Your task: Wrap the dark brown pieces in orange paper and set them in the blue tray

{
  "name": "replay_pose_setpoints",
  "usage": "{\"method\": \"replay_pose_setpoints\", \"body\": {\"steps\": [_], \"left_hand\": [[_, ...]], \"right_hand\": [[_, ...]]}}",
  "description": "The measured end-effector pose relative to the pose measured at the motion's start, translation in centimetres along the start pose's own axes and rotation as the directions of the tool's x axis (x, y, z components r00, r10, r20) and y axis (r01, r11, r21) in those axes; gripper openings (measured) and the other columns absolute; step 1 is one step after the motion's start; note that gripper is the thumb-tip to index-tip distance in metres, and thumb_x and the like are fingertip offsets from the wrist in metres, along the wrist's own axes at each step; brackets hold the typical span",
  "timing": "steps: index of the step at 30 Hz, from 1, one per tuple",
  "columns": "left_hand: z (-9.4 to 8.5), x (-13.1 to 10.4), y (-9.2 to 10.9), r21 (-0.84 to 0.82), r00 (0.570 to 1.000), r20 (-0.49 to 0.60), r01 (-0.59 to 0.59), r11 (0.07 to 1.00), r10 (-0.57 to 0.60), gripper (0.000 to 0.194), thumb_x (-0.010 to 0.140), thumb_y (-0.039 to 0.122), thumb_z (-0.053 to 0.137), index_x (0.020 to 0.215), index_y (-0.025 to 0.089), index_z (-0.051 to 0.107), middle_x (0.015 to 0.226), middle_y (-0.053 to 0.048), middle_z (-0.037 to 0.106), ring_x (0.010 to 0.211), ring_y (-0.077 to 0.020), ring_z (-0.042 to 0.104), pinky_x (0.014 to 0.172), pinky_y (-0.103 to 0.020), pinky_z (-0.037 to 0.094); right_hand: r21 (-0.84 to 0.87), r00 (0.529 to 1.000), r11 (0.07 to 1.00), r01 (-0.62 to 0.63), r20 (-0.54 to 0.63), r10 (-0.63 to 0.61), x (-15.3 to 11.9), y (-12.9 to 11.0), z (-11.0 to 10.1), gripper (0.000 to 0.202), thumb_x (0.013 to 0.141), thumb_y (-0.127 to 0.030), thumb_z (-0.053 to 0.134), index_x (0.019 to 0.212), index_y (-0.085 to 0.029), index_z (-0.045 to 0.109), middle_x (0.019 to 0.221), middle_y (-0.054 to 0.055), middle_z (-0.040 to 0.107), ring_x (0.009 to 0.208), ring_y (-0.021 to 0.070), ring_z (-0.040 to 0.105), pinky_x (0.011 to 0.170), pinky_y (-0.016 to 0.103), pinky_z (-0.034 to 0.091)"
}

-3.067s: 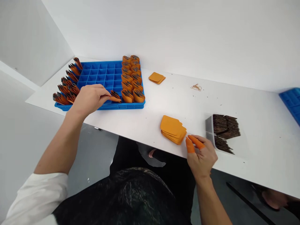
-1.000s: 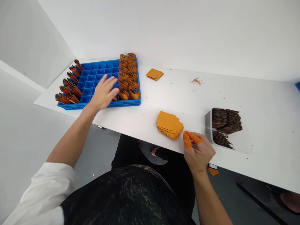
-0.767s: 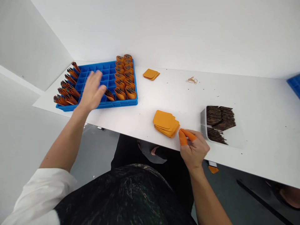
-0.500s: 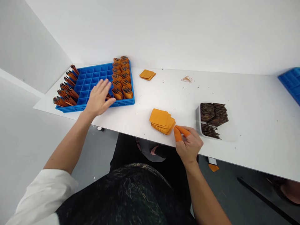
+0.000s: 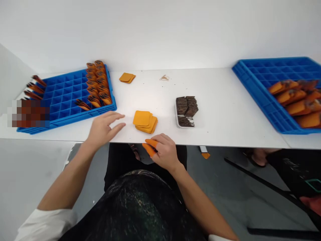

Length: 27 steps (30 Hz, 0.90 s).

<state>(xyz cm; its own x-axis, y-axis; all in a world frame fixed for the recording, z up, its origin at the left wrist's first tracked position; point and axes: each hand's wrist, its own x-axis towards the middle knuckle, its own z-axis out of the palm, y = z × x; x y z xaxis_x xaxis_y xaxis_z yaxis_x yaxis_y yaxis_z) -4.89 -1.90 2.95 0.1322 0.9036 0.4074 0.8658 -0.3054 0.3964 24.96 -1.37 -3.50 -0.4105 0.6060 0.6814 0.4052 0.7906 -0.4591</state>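
Note:
My left hand [image 5: 104, 129] hovers over the table's front edge with thumb and fingers apart, holding nothing. To its right lies a fanned stack of orange rounded squares [image 5: 143, 118]. My right hand [image 5: 163, 150] is just below that stack at the table edge. It wears orange finger cots on thumb and forefinger, which are parted with nothing visible between them. Beyond it stands a small white container [image 5: 177, 119] of upright dark brown thin squares [image 5: 187, 105]. Left of the stack, a divided blue crate [image 5: 75, 122] holds orange-and-dark bundles [image 5: 101, 83] in its outer columns.
A second blue crate [image 5: 258, 95] with orange bundles [image 5: 303, 108] stands at the right. A few orange squares [image 5: 127, 77] and some rubber bands [image 5: 165, 78] lie near the wall. Someone's foot [image 5: 259, 157] shows below the table at right.
The view has swung right, bringing the second crate into sight. My left hand has moved off the left crate toward the orange stack. My right thumb and forefinger have parted.

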Motion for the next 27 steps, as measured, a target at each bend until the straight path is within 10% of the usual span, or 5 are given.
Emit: {"method": "replay_pose_setpoints", "body": {"steps": [5,10,22,27], "left_hand": [[7.3,1.5,0.7,-0.054,0.998,0.054,0.037,0.998,-0.034,0.049,0.099,0.055,0.066,0.132,0.02,0.076,0.138,-0.014,0.075,0.128,-0.0323,0.067,0.115,-0.05,0.051],[9.6,3.9,-0.9,0.092,0.974,0.114,0.184,0.979,-0.194,0.068,0.094,0.063,0.065,0.142,0.014,0.069,0.146,-0.018,0.067,0.135,-0.0403,0.056,0.119,-0.057,0.044],[9.9,3.8,-1.5,-0.007,0.974,-0.01,0.226,0.974,-0.226,0.047,0.083,0.055,0.08,0.116,0.022,0.074,0.118,-0.011,0.074,0.114,-0.0342,0.063,0.105,-0.049,0.047],[9.6,3.7,-1.2,-0.108,0.918,0.031,0.397,0.912,-0.396,0.034,0.075,0.05,0.084,0.086,0.023,0.066,0.087,-0.003,0.069,0.083,-0.0237,0.061,0.077,-0.037,0.046]], "right_hand": [[-0.02,0.988,0.988,-0.154,-0.002,0.154,0.7,2.1,-8.2,0.016,0.1,-0.032,0.072,0.099,-0.022,0.084,0.086,0.007,0.078,0.078,0.0187,0.069,0.069,0.032,0.055],[-0.242,0.858,0.863,-0.443,0.162,0.486,3.7,7.3,-14.6,0.02,0.092,-0.039,0.074,0.097,-0.024,0.086,0.079,0.003,0.074,0.067,0.0177,0.062,0.065,0.034,0.047],[-0.634,0.435,0.676,-0.375,0.524,0.732,10.5,9.0,-13.0,0.039,0.096,-0.036,0.062,0.128,-0.03,0.082,0.131,0.002,0.081,0.115,0.0283,0.073,0.088,0.035,0.053],[-0.652,0.402,0.66,-0.374,0.528,0.749,10.7,9.2,-12.5,0.034,0.094,-0.031,0.064,0.122,-0.03,0.085,0.124,0.002,0.083,0.109,0.0266,0.074,0.088,0.034,0.054]]}}
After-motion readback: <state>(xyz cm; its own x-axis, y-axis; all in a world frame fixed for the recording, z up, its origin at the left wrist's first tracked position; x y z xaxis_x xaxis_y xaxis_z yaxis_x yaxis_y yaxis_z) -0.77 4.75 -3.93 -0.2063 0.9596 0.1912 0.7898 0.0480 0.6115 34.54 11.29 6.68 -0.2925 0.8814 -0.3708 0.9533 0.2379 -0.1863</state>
